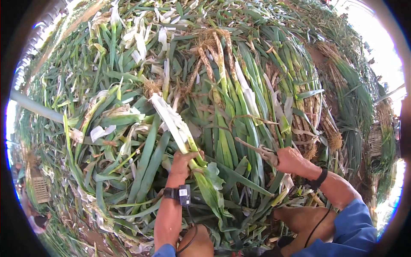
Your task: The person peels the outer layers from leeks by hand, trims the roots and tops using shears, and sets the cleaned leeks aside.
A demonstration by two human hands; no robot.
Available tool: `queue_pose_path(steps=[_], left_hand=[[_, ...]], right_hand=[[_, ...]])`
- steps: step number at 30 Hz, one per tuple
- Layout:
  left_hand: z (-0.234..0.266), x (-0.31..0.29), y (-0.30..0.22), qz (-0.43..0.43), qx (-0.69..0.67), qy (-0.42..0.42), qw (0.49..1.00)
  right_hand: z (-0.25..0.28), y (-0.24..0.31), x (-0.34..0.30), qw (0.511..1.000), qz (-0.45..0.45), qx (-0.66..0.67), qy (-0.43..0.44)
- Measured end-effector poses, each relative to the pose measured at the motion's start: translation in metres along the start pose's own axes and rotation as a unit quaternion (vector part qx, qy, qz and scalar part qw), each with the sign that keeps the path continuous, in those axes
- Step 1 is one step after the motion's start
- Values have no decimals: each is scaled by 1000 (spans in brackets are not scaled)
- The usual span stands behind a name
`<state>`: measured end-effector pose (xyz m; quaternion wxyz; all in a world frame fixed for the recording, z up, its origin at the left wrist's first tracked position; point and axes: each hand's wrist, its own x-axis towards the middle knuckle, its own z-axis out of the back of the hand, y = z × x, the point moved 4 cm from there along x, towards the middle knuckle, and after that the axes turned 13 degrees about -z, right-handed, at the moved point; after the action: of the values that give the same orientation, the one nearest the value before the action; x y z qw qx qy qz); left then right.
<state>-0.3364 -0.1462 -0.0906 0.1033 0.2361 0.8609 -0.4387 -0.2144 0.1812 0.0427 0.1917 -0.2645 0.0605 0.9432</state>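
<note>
My left hand [186,162] is wrapped round a small bunch of leeks [173,122]. Their white shafts slant up and left to a tuft of pale roots, and the green leaves hang down toward my knees. To the right, my closed right hand [289,161] grips a thin, greyish-brown tapered object [254,147] that points up and left; its exact kind cannot be made out. Between and beyond both hands lie more unpeeled leeks [222,81], with brown, soil-stained shafts and matted roots at the far end. Loose leaves spread beneath both hands.
Heaps of cut green leaves and pale peelings [137,38] cover the ground. More leek bundles [342,85] lie at the right. A pale crate [40,188] stands at the far left and a pole [36,105] juts in above it. My bent knees [306,222] are close below.
</note>
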Motion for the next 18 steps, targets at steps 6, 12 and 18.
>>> queue_pose_path(steps=[6,12,18], left_hand=[[4,-18,-26,-63,61,10,996],[-1,-39,-108,-212,211,-89,950],[3,-89,-209,-466,440,-290,710]], right_hand=[[-6,30,-5,994,97,29,41],[0,68,3,984,156,19,82],[22,44,33,998,43,34,19]])
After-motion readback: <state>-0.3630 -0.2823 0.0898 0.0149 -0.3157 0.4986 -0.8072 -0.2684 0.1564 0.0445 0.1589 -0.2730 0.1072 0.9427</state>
